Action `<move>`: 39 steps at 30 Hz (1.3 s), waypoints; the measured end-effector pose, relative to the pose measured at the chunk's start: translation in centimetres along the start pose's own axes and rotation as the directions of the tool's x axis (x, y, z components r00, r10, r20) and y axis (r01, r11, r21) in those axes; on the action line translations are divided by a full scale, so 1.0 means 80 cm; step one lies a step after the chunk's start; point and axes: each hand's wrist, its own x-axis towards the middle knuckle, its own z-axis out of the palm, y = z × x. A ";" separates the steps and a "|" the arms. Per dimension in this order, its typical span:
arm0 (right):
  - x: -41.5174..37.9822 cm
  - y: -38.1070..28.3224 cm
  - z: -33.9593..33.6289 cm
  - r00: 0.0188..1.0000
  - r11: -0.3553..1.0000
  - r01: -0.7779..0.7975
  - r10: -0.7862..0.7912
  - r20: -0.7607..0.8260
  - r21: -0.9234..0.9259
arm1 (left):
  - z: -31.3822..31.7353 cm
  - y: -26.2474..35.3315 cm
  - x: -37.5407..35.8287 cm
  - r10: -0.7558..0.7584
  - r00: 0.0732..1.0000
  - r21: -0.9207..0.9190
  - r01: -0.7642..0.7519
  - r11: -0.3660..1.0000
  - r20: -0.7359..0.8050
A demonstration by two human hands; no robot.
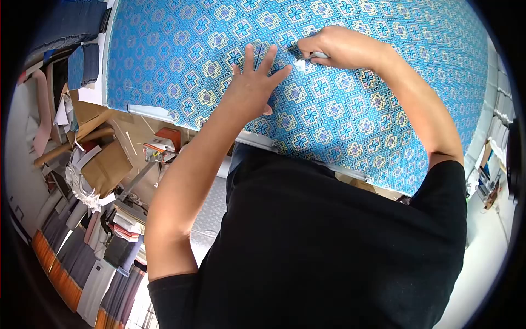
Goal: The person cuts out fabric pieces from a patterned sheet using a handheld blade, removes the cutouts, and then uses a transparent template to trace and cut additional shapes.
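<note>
A blue fabric (pixel 307 115) with a repeating yellow, white and navy geometric pattern covers the table before me. My left hand (pixel 249 90) lies on it palm down, fingers spread apart. Between its fingertips a short dark line shows on the cloth. To the right, my right hand (pixel 342 48) is closed around a small pale grey tool (pixel 319 55), most of it hidden by the fingers. Just below the fingertips, a small white patch (pixel 300 65) shows against the fabric.
Folded dark fabric (pixel 66 24) is stacked at the upper left. Below the table's left side stand cardboard (pixel 107 167), a bundle of white scraps (pixel 82 183) and an orange-and-white object (pixel 164 143). Rolls and folded cloths (pixel 71 257) fill the lower left.
</note>
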 end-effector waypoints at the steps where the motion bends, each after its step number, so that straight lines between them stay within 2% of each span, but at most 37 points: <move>1: 0.001 0.002 -0.001 1.000 1.000 0.008 -0.008 0.000 -0.014 | 0.000 0.000 0.001 -0.005 1.000 -0.001 0.005 1.000 -0.003; 7: 0.006 -0.006 -0.006 0.999 0.998 -0.015 0.017 0.044 -0.061 | 0.002 0.000 0.000 -0.012 1.000 -0.012 0.012 1.000 0.003; 9: 0.006 -0.002 0.002 0.998 0.997 0.033 -0.036 -0.048 -0.069 | 0.002 0.001 0.001 -0.016 1.000 0.000 0.016 1.000 0.005; 14: 0.000 0.008 0.005 0.998 0.996 0.063 -0.064 -0.008 -0.069 | 0.000 0.002 0.002 -0.014 0.999 -0.011 0.014 1.000 0.029; 16: -0.003 0.014 0.010 0.986 0.989 0.138 -0.141 -0.085 -0.046 | -0.002 0.000 0.005 -0.007 0.999 -0.010 0.008 1.000 0.038; 22: -0.004 0.030 0.030 0.953 0.972 0.236 -0.228 -0.201 0.015 | -0.002 0.004 0.005 -0.036 0.999 0.005 0.036 0.999 0.041; 23: -0.006 0.035 0.029 0.976 0.984 0.177 -0.174 -0.128 0.008 | 0.000 0.005 0.005 -0.039 0.998 0.020 0.039 0.999 0.043; 24: -0.008 0.044 0.034 0.976 0.984 0.177 -0.174 -0.129 0.008 | 0.000 0.004 0.006 -0.043 0.998 0.035 0.041 0.999 0.043; 26: -0.013 0.058 0.052 0.923 0.937 0.308 -0.252 -0.292 0.166 | -0.004 0.005 0.006 -0.041 0.997 0.029 0.039 0.999 0.062; 30: -0.025 0.053 0.070 0.907 0.955 0.270 -0.211 -0.366 0.119 | -0.005 0.004 0.005 -0.024 0.998 0.041 0.022 0.999 0.058; 33: -0.040 0.032 0.069 0.920 0.971 0.182 -0.113 -0.375 0.152 | -0.005 0.003 0.004 -0.004 0.999 0.055 0.002 0.998 0.038; 34: -0.051 0.016 0.071 0.901 0.963 0.075 0.046 -0.431 0.260 | -0.005 0.002 0.002 0.009 0.999 0.062 -0.011 0.998 0.031; 36: -0.072 -0.024 0.076 0.815 0.882 -0.100 0.339 -0.470 0.461 | -0.007 0.000 0.001 0.043 0.999 0.070 -0.045 0.997 0.019; 38: -0.087 -0.053 0.106 0.688 0.805 -0.209 0.525 -0.502 0.555 | -0.010 -0.001 0.001 0.064 0.998 0.067 -0.066 0.996 0.028; 39: -0.091 -0.071 0.118 0.617 0.709 -0.253 0.642 -0.455 0.658 | -0.011 -0.002 0.003 0.069 0.997 0.062 -0.071 0.996 0.040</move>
